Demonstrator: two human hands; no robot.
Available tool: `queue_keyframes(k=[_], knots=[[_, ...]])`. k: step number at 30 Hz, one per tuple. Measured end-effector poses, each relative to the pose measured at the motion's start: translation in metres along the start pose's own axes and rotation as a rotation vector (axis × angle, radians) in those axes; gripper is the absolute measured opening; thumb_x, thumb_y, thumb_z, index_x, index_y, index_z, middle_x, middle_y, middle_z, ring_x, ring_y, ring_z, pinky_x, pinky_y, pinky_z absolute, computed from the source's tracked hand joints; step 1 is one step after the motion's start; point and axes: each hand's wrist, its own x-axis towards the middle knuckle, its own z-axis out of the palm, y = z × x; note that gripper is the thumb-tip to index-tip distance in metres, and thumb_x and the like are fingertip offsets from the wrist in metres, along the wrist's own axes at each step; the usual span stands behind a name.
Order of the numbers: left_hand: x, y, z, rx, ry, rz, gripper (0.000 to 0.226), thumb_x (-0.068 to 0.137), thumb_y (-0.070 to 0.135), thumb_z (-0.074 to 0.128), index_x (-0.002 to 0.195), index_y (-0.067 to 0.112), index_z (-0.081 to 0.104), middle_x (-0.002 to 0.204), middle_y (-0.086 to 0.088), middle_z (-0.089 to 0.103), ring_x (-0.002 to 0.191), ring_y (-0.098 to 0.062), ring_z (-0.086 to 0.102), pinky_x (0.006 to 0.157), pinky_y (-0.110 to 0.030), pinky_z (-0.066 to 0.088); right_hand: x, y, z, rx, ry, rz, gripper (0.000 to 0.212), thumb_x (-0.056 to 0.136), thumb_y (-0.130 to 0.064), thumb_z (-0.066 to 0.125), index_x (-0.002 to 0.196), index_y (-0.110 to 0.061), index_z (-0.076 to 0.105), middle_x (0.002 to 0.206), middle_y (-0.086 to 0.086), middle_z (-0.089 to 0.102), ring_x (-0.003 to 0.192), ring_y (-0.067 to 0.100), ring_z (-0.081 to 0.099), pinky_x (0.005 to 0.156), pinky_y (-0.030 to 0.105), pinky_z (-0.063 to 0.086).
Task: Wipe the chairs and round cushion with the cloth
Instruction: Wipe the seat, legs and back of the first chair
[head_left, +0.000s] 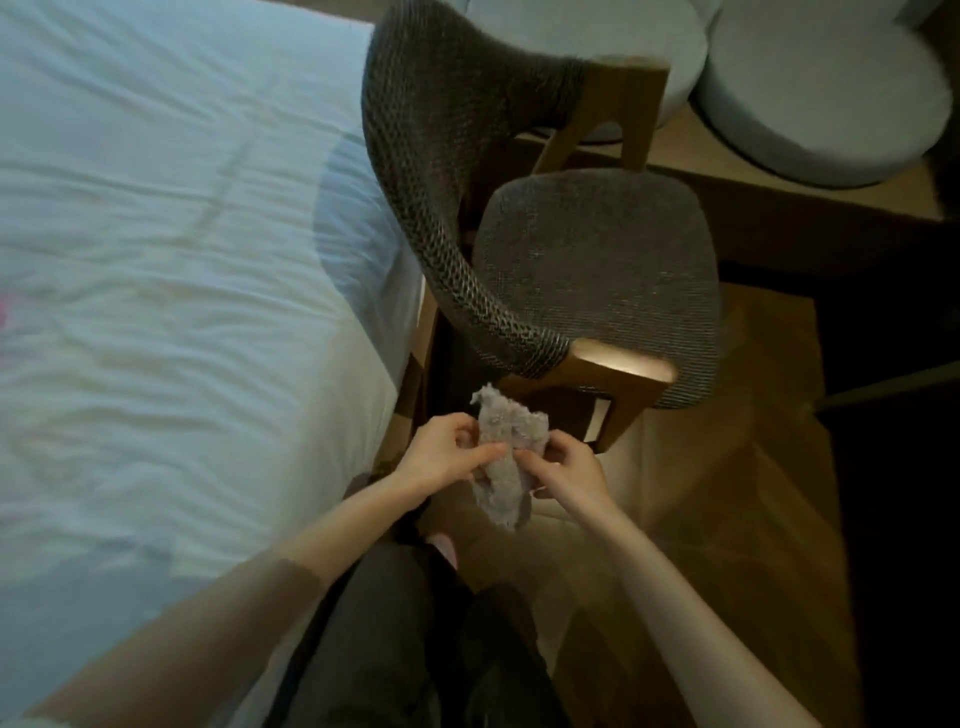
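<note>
cloth (501, 462) bunched lengthwise, long axis pointing toward chair (597, 270), pinched by 2 hands

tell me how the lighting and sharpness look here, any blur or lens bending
Head view: dim, the right side near black; warm glare on the wooden arm end of the chair; the bed reads bluish-white with a grey shadow beside the chair; the wide lens bows the chair back; the cloth, left hand and right hand look slightly soft, the round cushions at top smeared.

The chair (597, 270) stands right of the bed (182, 260), with apparently two round cushions (826, 98) behind it.
</note>
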Motion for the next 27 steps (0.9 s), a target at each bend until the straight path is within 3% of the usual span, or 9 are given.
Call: queue_keyframes(k=[4, 6, 9, 11, 13, 16, 18, 23, 27], knots=[[-0.060, 0.068, -0.024, 0.105, 0.048, 0.098, 0.022, 0.075, 0.046, 0.074, 0.085, 0.033, 0.059, 0.093, 0.009, 0.065, 0.084, -0.001, 0.064, 0.071, -0.017, 0.055, -0.068, -0.069, -0.023, -0.049, 0.098, -0.016, 0.017, 0.082, -0.039, 0.073, 0.087, -0.027, 0.061, 0.089, -0.010, 0.065, 0.078, 0.001, 0.064, 0.056, 0.014, 0.047], [-0.079, 0.100, -0.036, 0.194, 0.110, 0.196, 0.023, 0.073, 0.049, 0.074, 0.077, 0.032, 0.059, 0.107, 0.008, 0.058, 0.102, -0.003, 0.057, 0.083, -0.016, 0.049, -0.091, -0.099, -0.033, -0.072, 0.180, -0.055, 0.021, 0.080, -0.040, 0.074, 0.083, -0.023, 0.063, 0.093, -0.007, 0.062, 0.083, 0.005, 0.060, 0.061, 0.012, 0.044], [-0.094, 0.147, -0.045, 0.257, 0.120, 0.295, 0.020, 0.072, 0.052, 0.072, 0.070, 0.039, 0.057, 0.148, 0.005, 0.036, 0.138, -0.018, 0.031, 0.112, -0.046, 0.030, -0.112, -0.137, -0.052, -0.150, 0.292, -0.118, 0.022, 0.080, -0.041, 0.074, 0.085, -0.022, 0.065, 0.116, -0.013, 0.051, 0.110, 0.004, 0.046, 0.083, 0.013, 0.040], [-0.095, 0.175, -0.046, 0.264, 0.102, 0.428, 0.018, 0.073, 0.050, 0.071, 0.068, 0.042, 0.056, 0.155, 0.005, 0.027, 0.143, -0.020, 0.023, 0.115, -0.049, 0.021, -0.121, -0.156, -0.067, -0.176, 0.305, -0.187, 0.019, 0.082, -0.042, 0.070, 0.095, -0.029, 0.065, 0.125, -0.026, 0.045, 0.118, -0.005, 0.035, 0.095, 0.019, 0.036], [-0.090, 0.199, -0.043, 0.316, 0.036, 0.594, 0.015, 0.076, 0.046, 0.067, 0.075, 0.031, 0.062, 0.153, 0.005, 0.033, 0.143, -0.019, 0.024, 0.117, -0.047, 0.019, -0.129, -0.169, -0.083, -0.214, 0.313, -0.258, 0.017, 0.085, -0.042, 0.066, 0.101, -0.037, 0.062, 0.114, -0.030, 0.051, 0.108, -0.014, 0.039, 0.093, 0.017, 0.037], [-0.079, 0.230, -0.027, 0.494, -0.025, 0.761, 0.018, 0.078, 0.036, 0.065, 0.077, 0.019, 0.064, 0.119, 0.008, 0.060, 0.121, -0.010, 0.048, 0.109, -0.046, 0.032, -0.132, -0.176, -0.110, -0.311, 0.378, -0.279, 0.017, 0.089, -0.037, 0.062, 0.084, -0.021, 0.059, 0.085, -0.014, 0.055, 0.089, 0.002, 0.048, 0.073, 0.023, 0.041], [-0.073, 0.248, -0.011, 0.499, -0.001, 0.746, 0.024, 0.078, 0.032, 0.069, 0.066, 0.020, 0.051, 0.090, 0.010, 0.052, 0.092, -0.006, 0.047, 0.093, -0.036, 0.041, -0.131, -0.176, -0.132, -0.318, 0.383, -0.276, 0.026, 0.090, -0.035, 0.060, 0.082, -0.011, 0.055, 0.081, -0.002, 0.055, 0.083, 0.013, 0.050, 0.067, 0.027, 0.042], [-0.049, 0.284, 0.038, 0.332, -0.001, 0.613, 0.038, 0.077, 0.033, 0.076, 0.063, 0.025, 0.041, 0.078, 0.007, 0.044, 0.072, -0.003, 0.044, 0.067, -0.012, 0.037, -0.121, -0.171, -0.208, -0.250, 0.347, -0.283, 0.037, 0.085, -0.040, 0.068, 0.082, -0.014, 0.041, 0.075, 0.009, 0.056, 0.065, 0.017, 0.052, 0.055, 0.032, 0.040], [-0.022, 0.318, 0.082, 0.334, 0.023, 0.572, 0.035, 0.075, 0.025, 0.079, 0.069, 0.024, 0.044, 0.080, 0.006, 0.047, 0.073, -0.003, 0.044, 0.068, -0.012, 0.036, -0.099, -0.161, -0.288, -0.273, 0.167, -0.300, 0.040, 0.078, -0.047, 0.074, 0.107, -0.030, 0.050, 0.096, -0.008, 0.068, 0.086, 0.004, 0.066, 0.072, 0.034, 0.056]])
